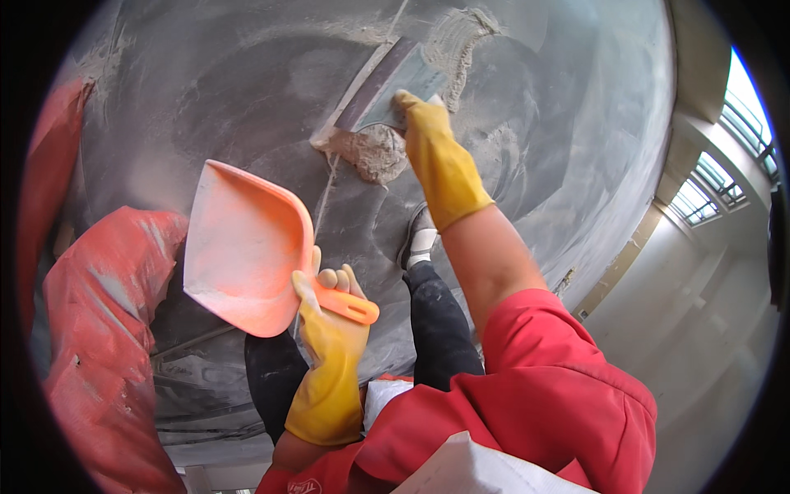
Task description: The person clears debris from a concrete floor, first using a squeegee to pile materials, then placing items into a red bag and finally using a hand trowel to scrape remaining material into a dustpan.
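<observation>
My left hand [333, 352], in a yellow rubber glove, grips the handle of an orange plastic dustpan [259, 247]. The pan has a whitish film inside and is held above the floor. My right hand [435, 148], also gloved in yellow, holds a wide flat spreader [395, 92] by its upper part. The spreader's dark edge lies along a pale tile joint [367, 77]. Beside its near end sits a lump of beige grout or mortar [373, 154]. More of this paste [460, 62] is smeared beyond the blade.
Dark grey tiled floor [265, 105] carries whitish smears. Red plastic sheeting or a bag [111, 296] stands at the left, with another red piece [52, 167] behind it. My shoe [419, 231] is close to the paste. A pale wall [691, 315] and windows [700, 185] appear at right.
</observation>
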Demonstrator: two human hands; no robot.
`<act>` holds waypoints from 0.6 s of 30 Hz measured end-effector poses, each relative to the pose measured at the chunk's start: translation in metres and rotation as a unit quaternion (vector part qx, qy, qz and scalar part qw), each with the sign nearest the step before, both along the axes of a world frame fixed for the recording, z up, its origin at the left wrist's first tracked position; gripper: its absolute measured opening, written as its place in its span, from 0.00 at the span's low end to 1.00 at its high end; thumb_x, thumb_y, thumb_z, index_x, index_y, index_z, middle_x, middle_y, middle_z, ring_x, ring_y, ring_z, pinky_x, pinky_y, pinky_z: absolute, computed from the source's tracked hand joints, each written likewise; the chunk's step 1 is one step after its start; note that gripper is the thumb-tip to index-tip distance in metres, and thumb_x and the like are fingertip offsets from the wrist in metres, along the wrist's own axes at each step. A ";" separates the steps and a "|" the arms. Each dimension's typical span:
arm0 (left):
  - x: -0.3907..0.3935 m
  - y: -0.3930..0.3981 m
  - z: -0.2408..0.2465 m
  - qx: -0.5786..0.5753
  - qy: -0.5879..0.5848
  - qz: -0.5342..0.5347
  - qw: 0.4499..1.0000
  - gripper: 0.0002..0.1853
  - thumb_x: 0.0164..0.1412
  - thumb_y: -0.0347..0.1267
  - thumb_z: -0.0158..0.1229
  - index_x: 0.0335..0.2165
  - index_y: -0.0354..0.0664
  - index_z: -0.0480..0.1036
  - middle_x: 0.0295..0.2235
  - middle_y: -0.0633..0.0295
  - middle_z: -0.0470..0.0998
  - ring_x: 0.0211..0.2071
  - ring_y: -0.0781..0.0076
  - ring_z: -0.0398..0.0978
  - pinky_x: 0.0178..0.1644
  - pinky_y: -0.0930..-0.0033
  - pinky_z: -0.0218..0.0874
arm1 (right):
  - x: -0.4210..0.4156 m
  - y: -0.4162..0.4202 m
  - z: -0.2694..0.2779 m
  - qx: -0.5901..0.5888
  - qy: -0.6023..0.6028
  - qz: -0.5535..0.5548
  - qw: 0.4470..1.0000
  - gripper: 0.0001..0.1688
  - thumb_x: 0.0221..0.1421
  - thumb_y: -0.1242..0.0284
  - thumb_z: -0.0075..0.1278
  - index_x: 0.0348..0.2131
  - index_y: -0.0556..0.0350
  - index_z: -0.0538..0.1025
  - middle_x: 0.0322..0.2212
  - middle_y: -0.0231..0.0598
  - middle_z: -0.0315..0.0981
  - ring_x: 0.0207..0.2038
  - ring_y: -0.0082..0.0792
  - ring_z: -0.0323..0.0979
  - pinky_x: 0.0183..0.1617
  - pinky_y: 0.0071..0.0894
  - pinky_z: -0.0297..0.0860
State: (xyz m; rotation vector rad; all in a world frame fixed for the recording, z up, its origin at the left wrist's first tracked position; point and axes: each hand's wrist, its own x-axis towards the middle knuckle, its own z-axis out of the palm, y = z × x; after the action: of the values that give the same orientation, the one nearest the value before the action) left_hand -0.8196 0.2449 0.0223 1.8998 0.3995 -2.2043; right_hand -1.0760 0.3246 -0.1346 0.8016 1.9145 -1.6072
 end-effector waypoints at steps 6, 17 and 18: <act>-0.024 0.049 -0.010 -0.017 -0.088 -0.039 0.995 0.29 0.71 0.48 0.56 0.61 0.42 0.66 0.26 0.74 0.61 0.32 0.83 0.66 0.64 0.74 0.64 | -0.150 0.164 0.018 0.367 0.161 0.109 0.910 0.36 0.58 0.70 0.63 0.60 0.66 0.68 0.49 0.50 0.77 0.50 0.40 0.75 0.56 0.35 0.69; -0.004 0.088 -0.052 -0.050 -0.077 -0.128 0.988 0.32 0.73 0.48 0.52 0.60 0.32 0.64 0.21 0.73 0.57 0.26 0.83 0.58 0.67 0.71 0.58 | -0.259 0.165 -0.061 0.595 0.262 0.404 0.644 0.19 0.52 0.72 0.53 0.45 0.46 0.81 0.34 0.47 0.83 0.38 0.52 0.80 0.45 0.44 0.74; 0.004 0.093 -0.054 -0.047 -0.082 -0.134 0.986 0.32 0.73 0.48 0.52 0.60 0.31 0.65 0.21 0.73 0.55 0.25 0.84 0.57 0.66 0.72 0.59 | -0.247 0.148 -0.062 0.503 0.328 0.411 0.685 0.19 0.53 0.73 0.52 0.45 0.46 0.81 0.35 0.48 0.83 0.39 0.53 0.80 0.46 0.44 0.74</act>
State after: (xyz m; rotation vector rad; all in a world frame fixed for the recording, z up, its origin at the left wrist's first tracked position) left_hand -0.8161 0.3376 -0.0319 2.1702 0.0103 -2.1539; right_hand -1.3233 0.4725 -0.1964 -0.4705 3.0253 -0.1300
